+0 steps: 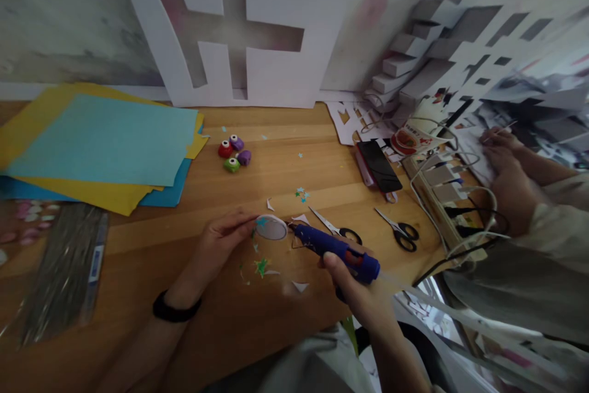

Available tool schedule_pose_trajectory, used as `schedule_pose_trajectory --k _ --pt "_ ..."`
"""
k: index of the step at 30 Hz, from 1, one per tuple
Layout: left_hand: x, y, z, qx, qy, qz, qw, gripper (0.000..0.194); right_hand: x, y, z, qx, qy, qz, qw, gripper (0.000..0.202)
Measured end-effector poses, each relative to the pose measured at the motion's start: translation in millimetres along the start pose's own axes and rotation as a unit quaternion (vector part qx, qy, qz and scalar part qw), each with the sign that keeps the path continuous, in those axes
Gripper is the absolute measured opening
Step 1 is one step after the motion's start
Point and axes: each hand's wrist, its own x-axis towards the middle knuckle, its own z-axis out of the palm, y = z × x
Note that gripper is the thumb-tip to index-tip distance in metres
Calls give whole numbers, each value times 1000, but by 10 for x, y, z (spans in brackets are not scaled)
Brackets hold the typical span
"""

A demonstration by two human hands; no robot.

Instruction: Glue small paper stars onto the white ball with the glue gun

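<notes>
1. Right hand (356,289) wrapped around the grip of a blue plastic glue gun (335,250), low centre on the wooden tabletop (285,135).
2. Gun's long axis on a slant from lower right to upper left; nozzle aimed upper left, tip touching or just short of a small round white paper disc (271,228). Cannot tell which.
3. Left hand (221,240) pinching the disc at its left edge, fingertips (246,221) narrow on it, a black band on the wrist.
4. One green paper star (261,267) just below the disc; small white paper scraps scattered around it, too small to count surely.
5. Two pairs of black-handled metal scissors: one (335,228) right behind the gun, the other (399,231) further right, both lying flat.
6. Four small craft punches (234,154), red, green and two purple, clustered mid-table, well apart from the hands.
7. Stack of coloured paper sheets (101,141), teal, yellow and blue, far left.
8. One dark phone (380,165) lying flat right of centre; a white power strip (437,190) with plugged cables beside it.
9. White cut-out board (276,31) leaning upright on the wall.
10. Another person's hands (504,166) at far right, resting over papers.
</notes>
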Motion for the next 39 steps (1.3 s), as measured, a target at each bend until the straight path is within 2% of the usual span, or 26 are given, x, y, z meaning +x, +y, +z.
schedule_pose_trajectory --k 4,9,13,15,16,18,20,22,25,29,32,34,35,36,37,39 --pt "2 -11 12 -63 26 -60 996 28 -29 86 -30 -46 -34 -25 998 33" --pt "1 7 36 -81 60 -86 991 33 -141 210 -69 -25 -17 25 999 42" --pt "8 58 64 -108 76 -97 986 36 -161 178 -121 30 -113 1 993 47" --pt "12 74 75 -111 86 -92 986 34 -147 179 -201 44 -120 -14 992 47" --pt "14 75 78 -117 92 -87 985 32 -131 203 -260 48 -93 -8 995 47" --pt "17 64 82 -149 97 -80 981 30 -70 302 -411 44 12 28 999 50" --pt "20 40 84 -188 101 -82 973 30 39 448 -581 7 113 79 991 51" --pt "24 14 87 -205 104 -82 970 30 180 594 -724 -60 159 115 979 48" --pt "31 -5 88 -206 101 -74 970 29 380 735 -818 -152 188 137 961 47" --pt "46 10 76 -235 120 -43 964 28 460 798 -810 -223 192 107 950 54" --pt "62 13 65 -253 129 -46 958 31 264 785 -899 -242 208 86 944 61" --pt "72 7 64 -277 142 -63 948 34 18 720 -996 -306 216 92 923 60" --pt "75 3 65 -290 150 -69 943 34 -114 665 -1027 -346 199 107 910 56" --pt "78 0 67 -299 152 -72 939 34 -233 596 -1032 -367 157 121 909 54" --pt "80 -2 68 -302 148 -73 939 32 -326 519 -999 -364 99 116 919 51" --pt "82 -7 69 -296 132 -69 943 28 -393 364 -811 -316 3 38 948 43"
